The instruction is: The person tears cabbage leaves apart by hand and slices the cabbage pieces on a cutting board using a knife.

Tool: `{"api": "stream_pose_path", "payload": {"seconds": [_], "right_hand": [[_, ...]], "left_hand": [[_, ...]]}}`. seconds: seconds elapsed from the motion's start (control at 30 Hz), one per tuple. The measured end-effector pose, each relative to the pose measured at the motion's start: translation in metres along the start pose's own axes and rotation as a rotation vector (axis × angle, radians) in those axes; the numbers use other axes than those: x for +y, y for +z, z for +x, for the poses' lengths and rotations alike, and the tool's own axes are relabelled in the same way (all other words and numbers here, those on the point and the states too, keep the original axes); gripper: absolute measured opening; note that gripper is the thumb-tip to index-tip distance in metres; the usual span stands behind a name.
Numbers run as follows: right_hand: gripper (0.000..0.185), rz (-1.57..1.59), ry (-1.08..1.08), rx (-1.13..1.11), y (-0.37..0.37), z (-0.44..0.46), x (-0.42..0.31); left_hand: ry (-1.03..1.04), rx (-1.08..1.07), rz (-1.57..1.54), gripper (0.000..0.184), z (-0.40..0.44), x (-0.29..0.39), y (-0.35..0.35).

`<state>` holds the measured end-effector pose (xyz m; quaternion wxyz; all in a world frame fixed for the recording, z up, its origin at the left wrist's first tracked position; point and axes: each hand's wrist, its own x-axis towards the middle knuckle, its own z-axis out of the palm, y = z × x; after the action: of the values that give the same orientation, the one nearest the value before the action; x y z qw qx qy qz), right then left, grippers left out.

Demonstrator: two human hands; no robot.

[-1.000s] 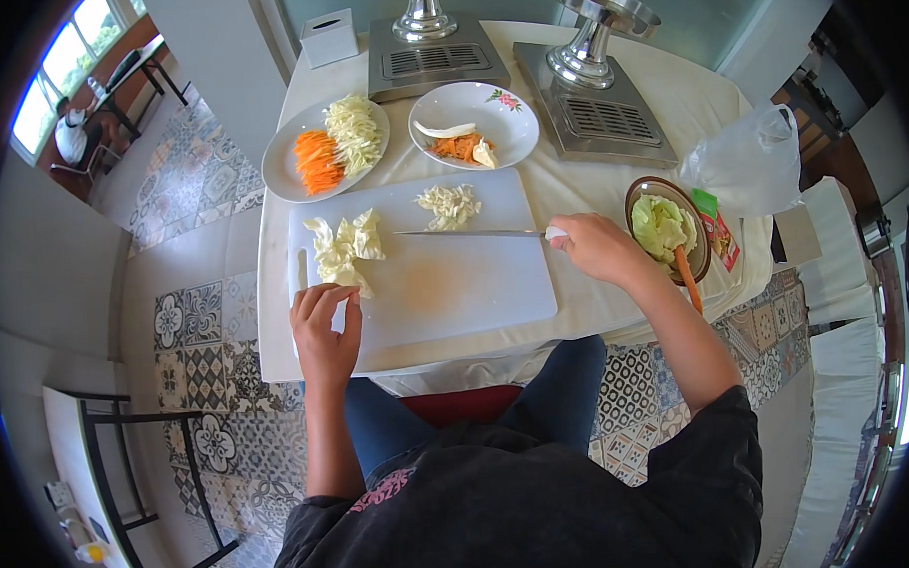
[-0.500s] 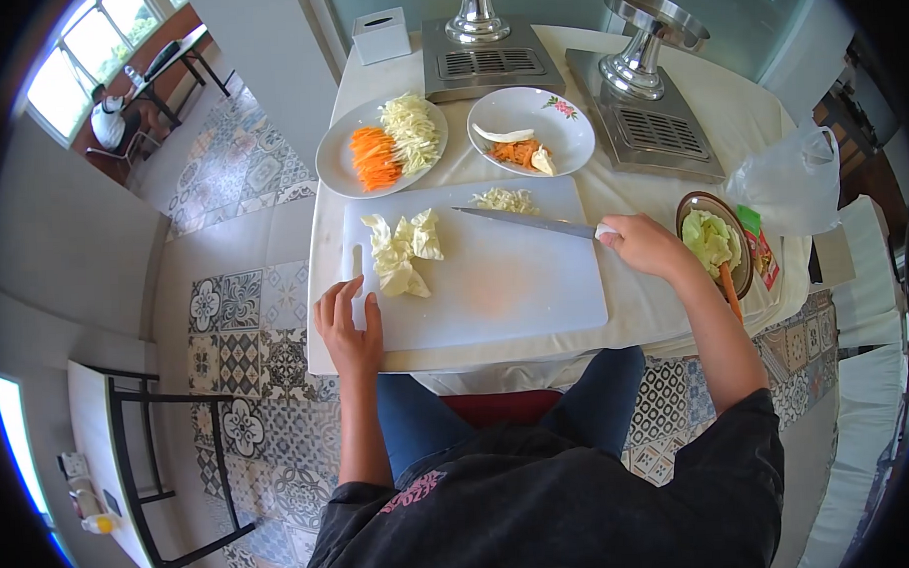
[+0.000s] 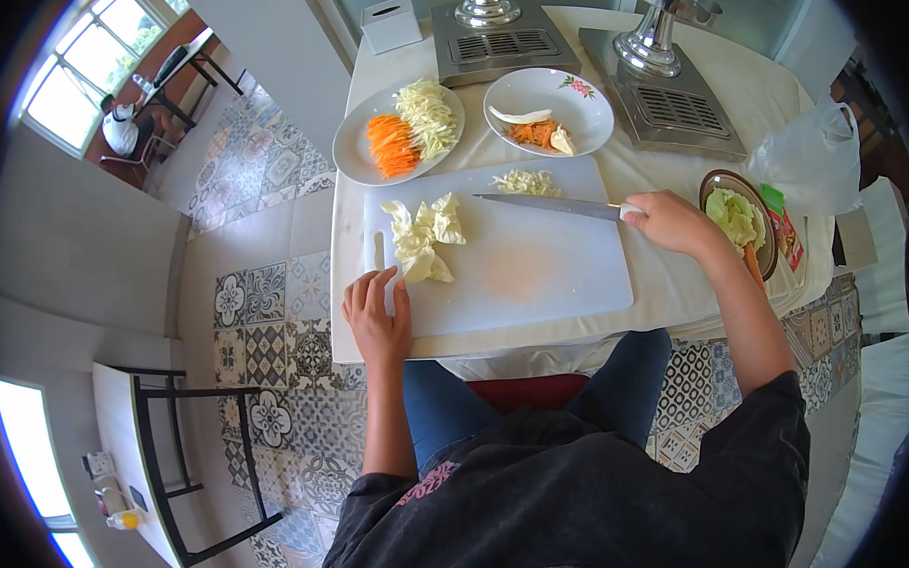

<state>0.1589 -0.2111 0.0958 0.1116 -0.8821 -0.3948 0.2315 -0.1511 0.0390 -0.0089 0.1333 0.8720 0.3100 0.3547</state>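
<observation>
My right hand [image 3: 665, 223] is closed round the white handle of a knife [image 3: 557, 205]. Its blade points left over the upper part of a white cutting board [image 3: 574, 275], just below a small heap of shredded cabbage [image 3: 527, 183]. At the board's lower left edge rests my left hand [image 3: 377, 315], fingers apart and holding nothing. Several loose pale cabbage leaf pieces [image 3: 423, 240] lie on the board just above that hand. A faint orange stain marks the middle of the board.
Behind the board stand a plate [image 3: 348, 153] of carrot strips and shredded cabbage and a flowered plate [image 3: 597, 119] with scraps. A brown-rimmed bowl [image 3: 709, 182] of leaves, a plastic bag [image 3: 809, 161], metal stands [image 3: 506, 52] and a tissue box [image 3: 390, 26] are also there. A person [image 3: 122, 127] sits far left.
The whole scene has shifted right and slightly up as my head view moved. My hands, the knife and the cabbage keep about the same places relative to the board.
</observation>
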Motion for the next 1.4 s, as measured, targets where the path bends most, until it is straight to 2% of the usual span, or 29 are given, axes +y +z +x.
{"api": "stream_pose_path", "payload": {"seconds": [0.17,0.33,0.4,0.53,0.63,0.83,0.93,1.07,1.17,1.2,1.3,1.4], "right_hand": [[0.031,0.021,0.007,0.034,0.005,0.004,0.006],[0.032,0.107,-0.003,0.002,0.002,-0.002,0.011],[0.026,0.202,0.003,0.008,0.001,-0.007,0.014],[0.022,0.348,0.074,0.062,-0.01,-0.035,0.004],[0.029,0.186,0.062,0.137,-0.006,-0.049,0.008],[0.028,0.123,0.055,0.078,0.007,-0.056,0.008],[0.028,0.104,0.087,0.101,0.014,-0.061,0.0],[0.028,0.313,0.059,0.12,0.034,-0.07,0.008],[0.028,0.461,0.063,0.118,0.047,-0.083,0.008],[0.027,0.494,0.077,0.117,0.051,-0.089,0.007],[0.027,0.598,0.099,0.119,0.063,-0.102,0.009],[0.027,0.685,0.091,0.136,0.072,-0.116,0.012]], "left_hand": [[-0.024,-0.012,-0.027,0.02,0.0,0.002,-0.001],[0.001,-0.044,-0.055,0.037,0.0,-0.004,-0.001],[-0.001,-0.073,-0.096,0.045,0.001,-0.003,-0.003],[0.035,-0.124,-0.152,0.051,0.004,-0.007,-0.006],[0.113,-0.13,-0.11,0.047,0.006,-0.003,-0.008],[0.108,-0.106,-0.067,0.034,0.015,0.003,-0.006],[0.194,0.005,-0.094,0.026,0.02,-0.002,-0.004],[0.07,0.236,-0.232,0.018,0.022,0.001,0.002],[-0.185,0.21,-0.303,0.019,0.027,0.006,0.004],[-0.25,0.137,-0.307,0.012,0.031,0.011,-0.001],[-0.217,0.191,-0.817,0.008,0.041,0.015,0.005],[-0.362,0.072,-0.945,0.006,0.045,0.031,-0.007]]}}
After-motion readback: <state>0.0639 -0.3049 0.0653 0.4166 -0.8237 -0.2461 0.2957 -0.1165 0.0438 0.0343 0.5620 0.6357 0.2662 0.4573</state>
